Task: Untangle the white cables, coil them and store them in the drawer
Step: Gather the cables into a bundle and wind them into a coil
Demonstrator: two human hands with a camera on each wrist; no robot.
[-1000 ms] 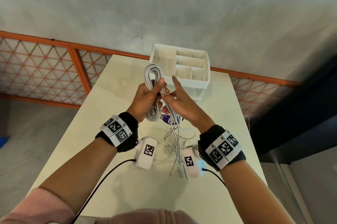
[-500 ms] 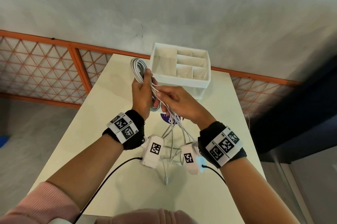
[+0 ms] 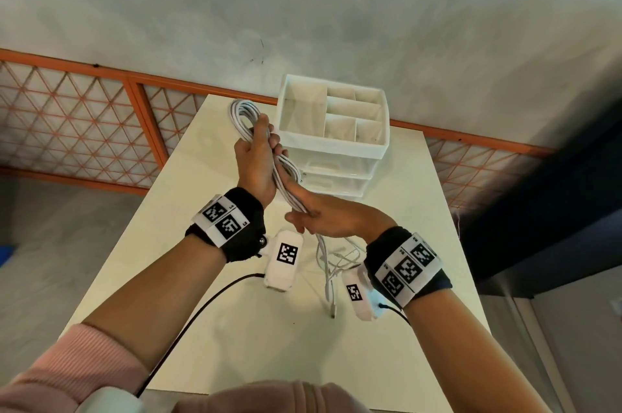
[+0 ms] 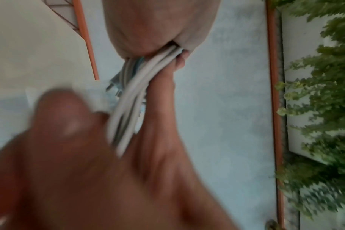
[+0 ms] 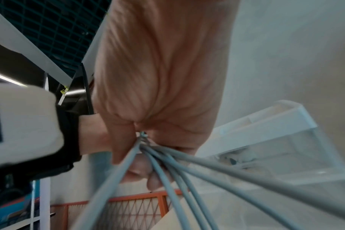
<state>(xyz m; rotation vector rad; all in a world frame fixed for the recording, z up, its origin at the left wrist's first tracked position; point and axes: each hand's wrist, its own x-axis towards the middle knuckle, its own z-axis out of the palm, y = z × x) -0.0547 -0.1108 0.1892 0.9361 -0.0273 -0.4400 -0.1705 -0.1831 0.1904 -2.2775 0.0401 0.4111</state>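
in our left hand (image 3: 257, 156) we grip the coiled cables (image 3: 247, 116) so the loops hold; just below it our right hand (image 3: 323, 217) pinches the loose strands to feed them, drawer unit (image 3: 336, 143) just beyond.

1. A pale cream table (image 3: 235, 328) stands against a grey wall, above an orange lattice railing.
2. At its far edge sits a white drawer unit (image 3: 340, 156) with an open, divided top tray.
3. Loose white cable ends (image 3: 331, 281) trail onto the tabletop near the middle.
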